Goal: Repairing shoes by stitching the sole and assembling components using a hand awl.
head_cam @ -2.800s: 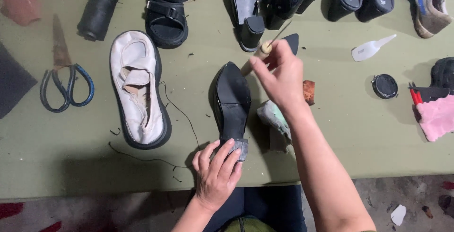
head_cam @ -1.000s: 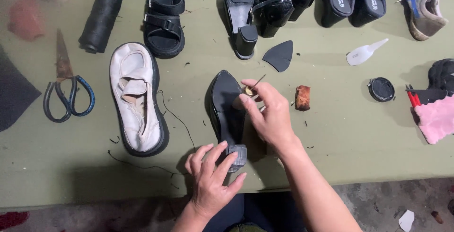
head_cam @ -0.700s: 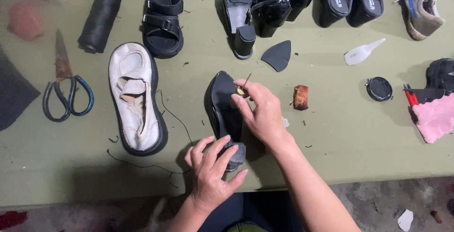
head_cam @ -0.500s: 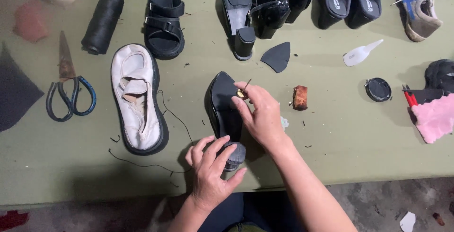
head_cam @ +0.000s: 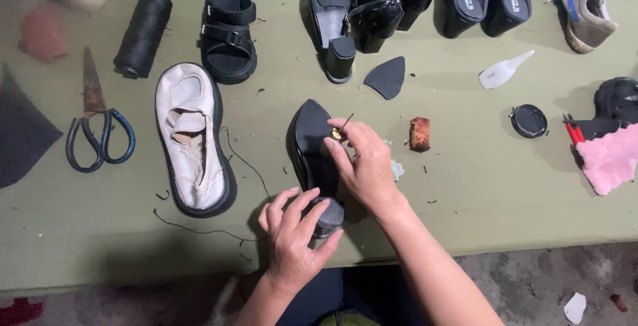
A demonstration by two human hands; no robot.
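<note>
Black heeled shoe (head_cam: 310, 148) lies sole-up, toe pointing away, heel under left hand (head_cam: 292, 246).

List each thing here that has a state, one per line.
Black heeled shoe: sole up, heel toward the person.
Left hand: gripping the heel.
Right hand: pinching a small brush at the sole.
White shoe: upright, worn lining showing.
Scissors: closed.
Black round tin: lid on.
</note>
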